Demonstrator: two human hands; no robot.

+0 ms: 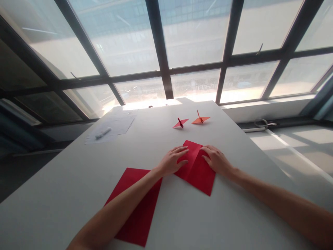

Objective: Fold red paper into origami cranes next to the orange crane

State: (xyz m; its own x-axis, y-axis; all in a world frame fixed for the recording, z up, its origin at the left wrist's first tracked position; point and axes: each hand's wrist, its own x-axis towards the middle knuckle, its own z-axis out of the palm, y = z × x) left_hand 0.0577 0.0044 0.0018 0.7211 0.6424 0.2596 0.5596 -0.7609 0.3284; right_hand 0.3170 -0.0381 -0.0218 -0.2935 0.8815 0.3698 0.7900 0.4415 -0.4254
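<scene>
A red sheet of paper (197, 171) with a crease down its middle lies turned at an angle on the white table. My left hand (172, 160) rests on its left side, fingers apart and stretched across the paper. On the right side, my right hand (215, 160) lies with its fingers spread over the edge. Both palms face down, and neither hand grips anything. Beneath my left forearm is a second, larger red sheet (140, 215), partly covered by the arm.
Beyond my hands stand a red paper crane (180, 123) and an orange paper crane (201, 119). White papers (118, 125) with a greyish-white object (103, 133) on them lie at the far left. The white table (78, 194) reaches toward large framed windows.
</scene>
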